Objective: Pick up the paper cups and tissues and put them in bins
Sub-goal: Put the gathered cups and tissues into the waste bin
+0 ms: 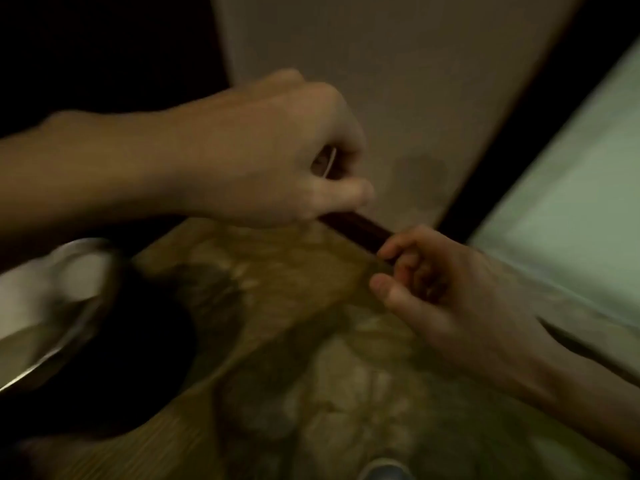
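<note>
The picture is dim and blurred. A translucent yellowish bag (277, 289) fills the lower middle, with crumpled pale tissues (346, 393) showing through it. Along its upper edge runs a dark strip (356, 228). My left hand (270, 150) comes in from the left with curled fingers and pinches the strip's left end. A thin pale curved edge shows inside that fist; I cannot tell what it is. My right hand (433, 292) comes in from the lower right and pinches the strip's right end with curled fingers. I can make out no paper cup.
A round metal-rimmed bin (79, 327) with white contents stands at the left edge, close beside the bag. A pale green surface (571, 202) lies along the right. A beige panel (381, 81) rises behind the hands. The upper left is dark.
</note>
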